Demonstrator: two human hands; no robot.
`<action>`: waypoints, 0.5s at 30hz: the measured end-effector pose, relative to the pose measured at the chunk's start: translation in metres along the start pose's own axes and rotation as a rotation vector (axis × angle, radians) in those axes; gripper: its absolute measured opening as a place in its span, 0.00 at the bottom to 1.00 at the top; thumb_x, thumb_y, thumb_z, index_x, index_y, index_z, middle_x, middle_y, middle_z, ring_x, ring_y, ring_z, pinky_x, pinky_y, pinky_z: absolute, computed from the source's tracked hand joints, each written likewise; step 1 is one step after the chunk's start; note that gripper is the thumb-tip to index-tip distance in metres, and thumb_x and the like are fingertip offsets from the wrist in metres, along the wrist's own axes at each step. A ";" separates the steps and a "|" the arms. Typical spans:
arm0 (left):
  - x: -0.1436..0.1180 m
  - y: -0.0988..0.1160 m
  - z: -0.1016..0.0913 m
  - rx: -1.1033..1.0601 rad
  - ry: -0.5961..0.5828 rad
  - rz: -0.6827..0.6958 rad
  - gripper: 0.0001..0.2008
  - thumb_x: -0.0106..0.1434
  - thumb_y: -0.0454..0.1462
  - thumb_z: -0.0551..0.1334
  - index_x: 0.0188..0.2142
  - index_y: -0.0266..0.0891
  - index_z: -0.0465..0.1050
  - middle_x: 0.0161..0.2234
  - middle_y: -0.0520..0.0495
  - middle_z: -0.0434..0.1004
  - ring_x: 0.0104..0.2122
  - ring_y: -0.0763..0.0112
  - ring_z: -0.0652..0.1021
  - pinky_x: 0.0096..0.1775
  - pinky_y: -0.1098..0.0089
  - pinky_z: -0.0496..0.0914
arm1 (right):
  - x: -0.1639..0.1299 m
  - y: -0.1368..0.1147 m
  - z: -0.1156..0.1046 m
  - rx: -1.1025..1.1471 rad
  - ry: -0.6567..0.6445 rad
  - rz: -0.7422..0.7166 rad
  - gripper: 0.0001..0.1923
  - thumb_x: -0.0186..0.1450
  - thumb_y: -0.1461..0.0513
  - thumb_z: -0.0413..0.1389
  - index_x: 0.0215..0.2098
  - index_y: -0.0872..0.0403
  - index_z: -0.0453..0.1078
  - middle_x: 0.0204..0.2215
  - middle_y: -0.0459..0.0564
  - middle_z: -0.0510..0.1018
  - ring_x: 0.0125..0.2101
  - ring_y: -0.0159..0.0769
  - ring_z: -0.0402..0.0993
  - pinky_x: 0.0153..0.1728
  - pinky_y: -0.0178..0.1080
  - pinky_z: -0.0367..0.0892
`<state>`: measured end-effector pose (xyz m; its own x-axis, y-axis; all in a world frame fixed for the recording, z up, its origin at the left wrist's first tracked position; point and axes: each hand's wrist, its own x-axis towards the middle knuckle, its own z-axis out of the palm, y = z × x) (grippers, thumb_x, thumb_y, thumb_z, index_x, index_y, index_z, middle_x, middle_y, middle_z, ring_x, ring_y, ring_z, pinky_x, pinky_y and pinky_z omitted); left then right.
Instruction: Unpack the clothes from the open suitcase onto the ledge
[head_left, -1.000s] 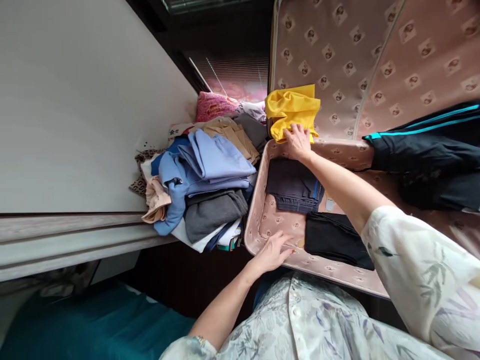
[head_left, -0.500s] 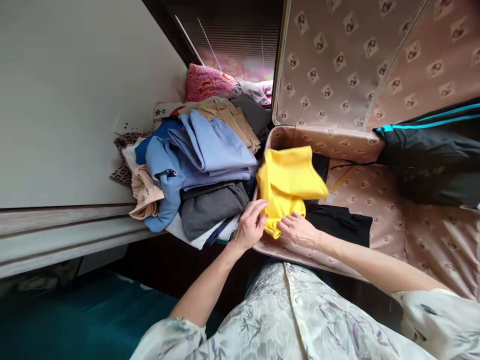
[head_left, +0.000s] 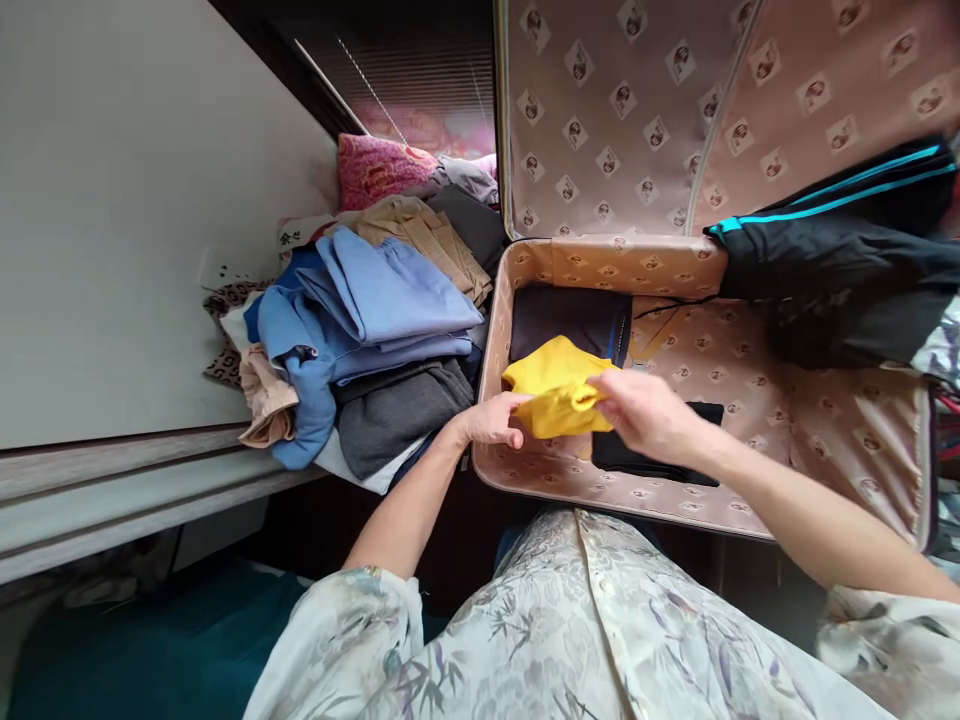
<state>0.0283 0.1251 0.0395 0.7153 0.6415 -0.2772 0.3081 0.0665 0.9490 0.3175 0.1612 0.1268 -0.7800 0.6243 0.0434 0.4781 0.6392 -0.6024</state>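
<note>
A yellow garment [head_left: 559, 375], folded into a bundle, is held up over the left part of the open suitcase [head_left: 525, 478]. My right hand [head_left: 649, 415] is closed, pinching the bundle's right edge, where the fabric is rolled. At the left edge, my left hand [head_left: 491, 418] touches the cloth with its fingers, its thumb standing apart. Behind the bundle a dark folded garment [head_left: 566, 312] lies in the suitcase. Black folded clothing [head_left: 652, 460] is partly hidden by my right hand and forearm.
Left of the suitcase is a heap of clothes, with blue garments [head_left: 397, 290], a dark grey one [head_left: 405, 405] and tan ones [head_left: 427, 235]. A black garment with turquoise stripes [head_left: 840, 260] hangs at the right. The patterned lid [head_left: 615, 120] stands raised behind.
The yellow garment has been folded into a smaller bundle, uncovering the dark garment behind it. My right hand has lifted its near edge. The view has shifted to the right.
</note>
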 end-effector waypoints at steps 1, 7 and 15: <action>0.004 0.006 -0.009 0.097 0.055 -0.007 0.26 0.62 0.50 0.70 0.51 0.33 0.78 0.46 0.41 0.83 0.48 0.58 0.80 0.51 0.63 0.73 | 0.003 0.005 -0.023 -0.010 0.061 0.022 0.16 0.75 0.58 0.43 0.50 0.53 0.70 0.35 0.53 0.78 0.33 0.39 0.74 0.34 0.39 0.68; 0.037 0.064 -0.054 0.549 0.585 0.060 0.12 0.68 0.43 0.63 0.33 0.35 0.76 0.30 0.51 0.74 0.32 0.72 0.74 0.39 0.71 0.70 | 0.012 0.010 -0.127 -0.237 0.346 0.066 0.18 0.77 0.53 0.41 0.56 0.46 0.68 0.40 0.52 0.77 0.39 0.41 0.77 0.40 0.43 0.71; 0.017 0.140 -0.056 0.844 0.873 0.266 0.14 0.73 0.39 0.54 0.43 0.36 0.78 0.40 0.43 0.78 0.44 0.64 0.77 0.50 0.61 0.69 | -0.054 -0.044 -0.156 -0.364 0.573 -0.243 0.32 0.73 0.54 0.48 0.74 0.30 0.50 0.43 0.48 0.81 0.38 0.43 0.78 0.38 0.48 0.74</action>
<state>0.0492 0.1881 0.1763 0.2606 0.8749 0.4083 0.7558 -0.4480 0.4776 0.4015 0.1699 0.2752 -0.5951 0.5187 0.6138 0.4996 0.8371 -0.2230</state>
